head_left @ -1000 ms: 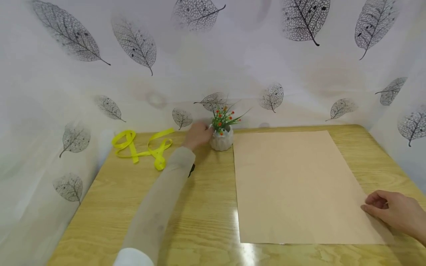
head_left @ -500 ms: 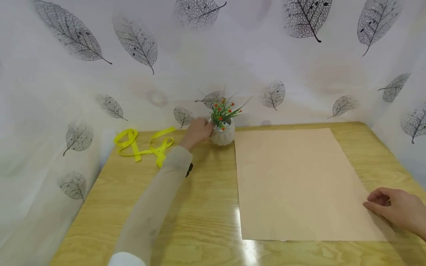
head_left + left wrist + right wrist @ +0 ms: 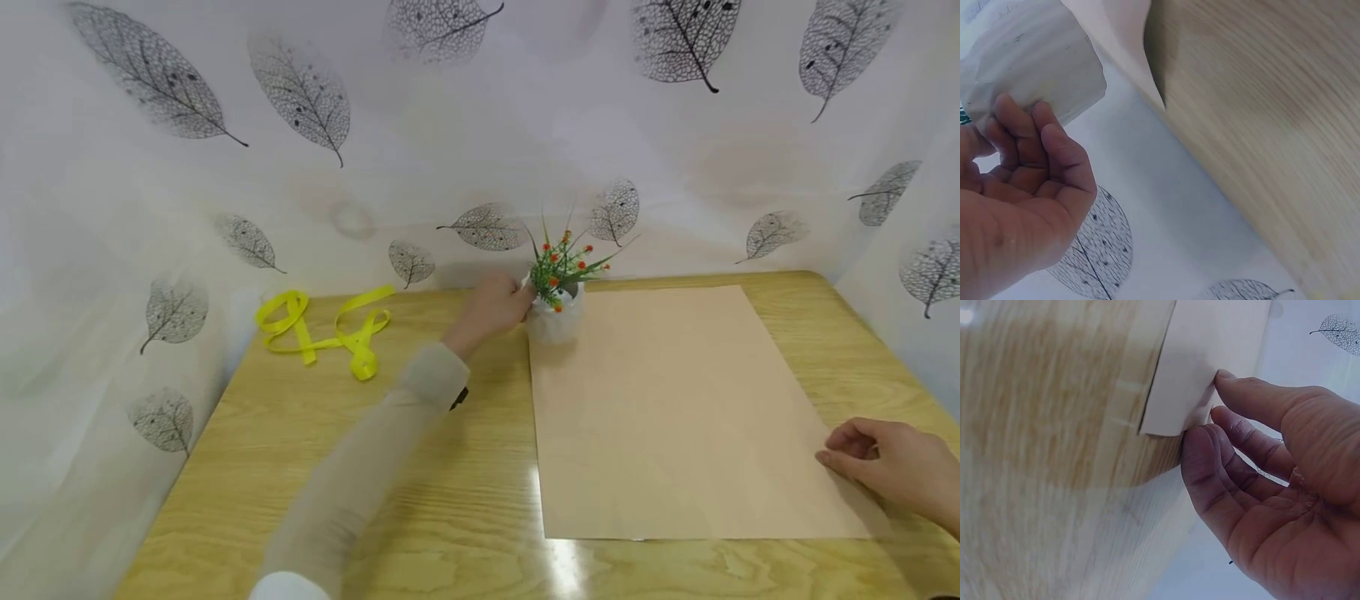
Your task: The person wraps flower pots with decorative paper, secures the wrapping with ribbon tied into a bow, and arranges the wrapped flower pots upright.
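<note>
A small white pot of artificial flowers [image 3: 557,323], with green leaves and orange-red blooms, stands upright over the far left corner of a sheet of brown kraft paper [image 3: 675,417]. My left hand [image 3: 491,308] grips the pot's left side by its rim. In the left wrist view its curled fingers [image 3: 1019,119] lie against the pale wall of the pot [image 3: 1038,69]. At the paper's right edge, low in the head view, my right hand [image 3: 888,462] holds the border between thumb and fingers. The right wrist view shows its fingertips [image 3: 1200,440] right at the paper's edge [image 3: 1179,394].
A yellow ribbon [image 3: 363,358] lies in loose loops at the table's back left. The wood-grain table [image 3: 427,500] reaches back to a pale curtain [image 3: 525,125] printed with dark leaves. A glare streak shows below the paper's left edge.
My left hand has carried the flower pot rightward from bare table beside the paper to over the paper's far left corner. The right hand keeps its place at the edge.
</note>
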A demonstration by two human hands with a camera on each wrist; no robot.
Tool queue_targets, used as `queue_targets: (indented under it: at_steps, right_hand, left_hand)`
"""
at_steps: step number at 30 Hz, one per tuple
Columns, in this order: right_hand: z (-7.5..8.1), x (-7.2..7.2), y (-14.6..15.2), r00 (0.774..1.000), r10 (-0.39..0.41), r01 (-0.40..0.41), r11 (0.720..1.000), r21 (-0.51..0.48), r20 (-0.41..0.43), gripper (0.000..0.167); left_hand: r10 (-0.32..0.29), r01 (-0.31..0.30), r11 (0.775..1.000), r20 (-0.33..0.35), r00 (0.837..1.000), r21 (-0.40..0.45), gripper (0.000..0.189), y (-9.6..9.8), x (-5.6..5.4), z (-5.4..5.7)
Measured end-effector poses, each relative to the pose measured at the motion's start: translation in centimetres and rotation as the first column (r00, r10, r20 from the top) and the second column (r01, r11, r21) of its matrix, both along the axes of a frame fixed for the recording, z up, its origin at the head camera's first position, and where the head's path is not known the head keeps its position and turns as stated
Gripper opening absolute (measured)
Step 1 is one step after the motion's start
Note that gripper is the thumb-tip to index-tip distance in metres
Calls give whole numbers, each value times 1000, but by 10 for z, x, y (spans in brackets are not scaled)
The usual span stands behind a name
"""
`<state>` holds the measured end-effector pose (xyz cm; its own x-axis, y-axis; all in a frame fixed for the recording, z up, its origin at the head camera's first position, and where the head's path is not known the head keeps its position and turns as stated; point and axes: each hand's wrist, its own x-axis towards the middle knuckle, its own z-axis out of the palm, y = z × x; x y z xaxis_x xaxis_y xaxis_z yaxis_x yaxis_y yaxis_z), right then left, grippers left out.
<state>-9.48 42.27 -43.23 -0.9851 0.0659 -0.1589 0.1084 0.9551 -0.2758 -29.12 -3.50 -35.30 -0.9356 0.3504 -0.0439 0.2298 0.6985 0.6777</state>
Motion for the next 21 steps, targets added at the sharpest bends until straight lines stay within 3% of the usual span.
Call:
queue_targets:
  at_steps: [8, 15, 21]
  right_hand:
    - [0, 1, 0, 1000, 0, 0, 1000, -1, -3, 35]
    - [-1, 2, 0, 1000, 3, -2, 1000, -16, 4, 34]
    - [0, 1, 1, 1000, -2, 2, 1000, -15, -3, 34]
  left_hand:
    - [-81, 82, 993, -20, 997, 80, 58, 27, 13, -4]
    - [-97, 98, 990, -10, 995, 103, 57, 47, 21, -14]
    - [-92, 93, 990, -17, 996, 105, 54, 63, 28, -13]
